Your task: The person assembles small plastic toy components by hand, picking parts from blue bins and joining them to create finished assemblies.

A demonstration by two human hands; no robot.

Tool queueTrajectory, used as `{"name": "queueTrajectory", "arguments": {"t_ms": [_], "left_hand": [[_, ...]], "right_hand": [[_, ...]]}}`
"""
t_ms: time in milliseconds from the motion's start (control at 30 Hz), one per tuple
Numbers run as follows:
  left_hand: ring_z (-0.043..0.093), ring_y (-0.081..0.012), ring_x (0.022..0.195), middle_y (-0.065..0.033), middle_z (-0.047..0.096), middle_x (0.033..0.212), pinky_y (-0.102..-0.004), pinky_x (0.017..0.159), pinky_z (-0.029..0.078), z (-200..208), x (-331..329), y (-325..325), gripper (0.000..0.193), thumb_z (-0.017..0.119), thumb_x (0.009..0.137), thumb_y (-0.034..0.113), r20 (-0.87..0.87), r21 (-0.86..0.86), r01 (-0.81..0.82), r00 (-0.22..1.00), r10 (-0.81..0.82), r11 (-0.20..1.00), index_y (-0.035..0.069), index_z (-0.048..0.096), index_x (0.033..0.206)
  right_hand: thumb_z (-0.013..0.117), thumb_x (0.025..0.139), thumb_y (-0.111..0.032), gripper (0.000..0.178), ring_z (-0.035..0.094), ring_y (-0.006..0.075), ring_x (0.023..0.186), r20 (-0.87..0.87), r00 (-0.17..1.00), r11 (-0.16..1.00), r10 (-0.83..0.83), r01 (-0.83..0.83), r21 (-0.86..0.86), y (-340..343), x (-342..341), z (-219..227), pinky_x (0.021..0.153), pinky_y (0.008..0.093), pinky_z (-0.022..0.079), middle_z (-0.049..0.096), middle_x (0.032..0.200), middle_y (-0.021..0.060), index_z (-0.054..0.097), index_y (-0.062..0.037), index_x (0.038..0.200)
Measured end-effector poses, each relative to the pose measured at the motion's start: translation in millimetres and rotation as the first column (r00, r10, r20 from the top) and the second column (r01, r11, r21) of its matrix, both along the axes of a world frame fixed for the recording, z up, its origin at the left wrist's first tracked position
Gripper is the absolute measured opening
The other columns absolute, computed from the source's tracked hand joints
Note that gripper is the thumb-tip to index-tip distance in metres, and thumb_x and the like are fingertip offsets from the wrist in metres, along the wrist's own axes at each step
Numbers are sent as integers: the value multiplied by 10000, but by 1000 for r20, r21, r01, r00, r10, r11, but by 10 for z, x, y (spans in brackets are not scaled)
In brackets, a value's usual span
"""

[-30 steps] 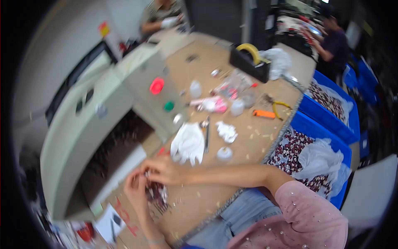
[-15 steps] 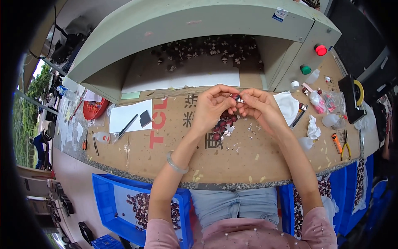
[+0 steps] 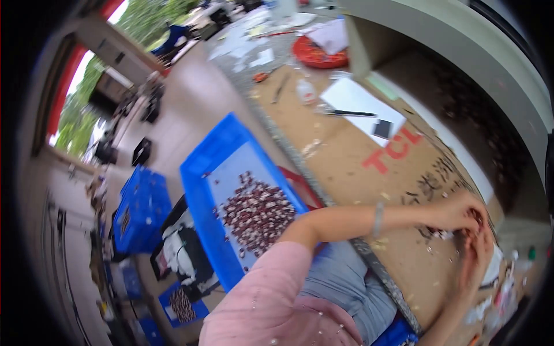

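Observation:
Over the cardboard-covered bench, my left hand [image 3: 459,211] is closed, pinching a small dark-red-and-white piece [image 3: 475,217]. My right hand [image 3: 478,254] meets it from the near side, its fingers drawn together at the same piece; motion blur softens their outline. A small heap of similar dark red and white pieces [image 3: 440,233] lies on the cardboard just beside the hands, partly covered by them. The exact kind of these pieces is too small and blurred to tell.
A blue bin [image 3: 199,173] of similar pieces stands left of my lap, below the bench edge. On the bench lie white paper [image 3: 352,101] with a black pen, and a red tray [image 3: 317,55]. A grey hood [image 3: 461,34] rises at the back; stacked blue crates [image 3: 141,202] stand farther left.
The view has swung left, so the hands now appear at the right and more of the floor and blue bin shows. Both hands are still together at the small piece.

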State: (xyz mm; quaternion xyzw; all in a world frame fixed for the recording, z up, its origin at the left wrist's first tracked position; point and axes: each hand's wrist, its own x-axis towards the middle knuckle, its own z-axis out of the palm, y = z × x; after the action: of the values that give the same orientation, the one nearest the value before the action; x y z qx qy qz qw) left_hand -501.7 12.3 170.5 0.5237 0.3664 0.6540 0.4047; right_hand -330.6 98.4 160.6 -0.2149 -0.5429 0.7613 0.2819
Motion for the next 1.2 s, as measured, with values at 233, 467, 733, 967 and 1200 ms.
{"name": "queueTrajectory", "arguments": {"t_ms": [233,467,733,967,1200], "left_hand": [[655,-165,736,-111,653,859,-256,653,547,39,-19,-223,144,611,709,-40,-106,35,-234,966,237,972,-40,664,844],[617,-172,727,-91,647,834,-270,595,498,-13,-44,-107,195,605,659,-43,-203,129,-259,938,281,957,5,683,831],[647,-107,651,-92,675,750,-226,603,511,31,5,-169,158,683,702,33,22,24,-272,962,271,962,-34,655,842],[645,-105,650,-78,674,736,-223,580,509,-60,-61,-159,111,674,711,-10,11,-2,-258,966,258,966,-35,651,817],[662,-129,756,-108,681,813,-245,632,537,-7,-57,-89,212,651,770,-11,216,-39,-26,976,34,999,-54,631,977]], "right_hand": [[565,941,-205,285,563,70,675,32,998,996,46,-43,-80,-135,-194,66,552,160,443,604,833,34,535,0,1137],[534,958,-268,248,543,74,575,109,991,997,76,-72,-38,-42,-137,14,503,172,427,613,753,37,567,-28,1014],[530,956,-207,161,523,47,642,85,996,983,4,-20,185,81,-64,-88,558,151,390,584,772,13,543,-57,899],[538,953,-211,169,530,62,636,127,988,960,-92,54,275,-137,-142,-54,566,176,411,591,780,20,559,-50,905],[587,922,-202,218,629,112,737,195,945,890,-263,159,428,-75,-35,-94,616,225,522,655,861,50,626,-16,1029]]}}
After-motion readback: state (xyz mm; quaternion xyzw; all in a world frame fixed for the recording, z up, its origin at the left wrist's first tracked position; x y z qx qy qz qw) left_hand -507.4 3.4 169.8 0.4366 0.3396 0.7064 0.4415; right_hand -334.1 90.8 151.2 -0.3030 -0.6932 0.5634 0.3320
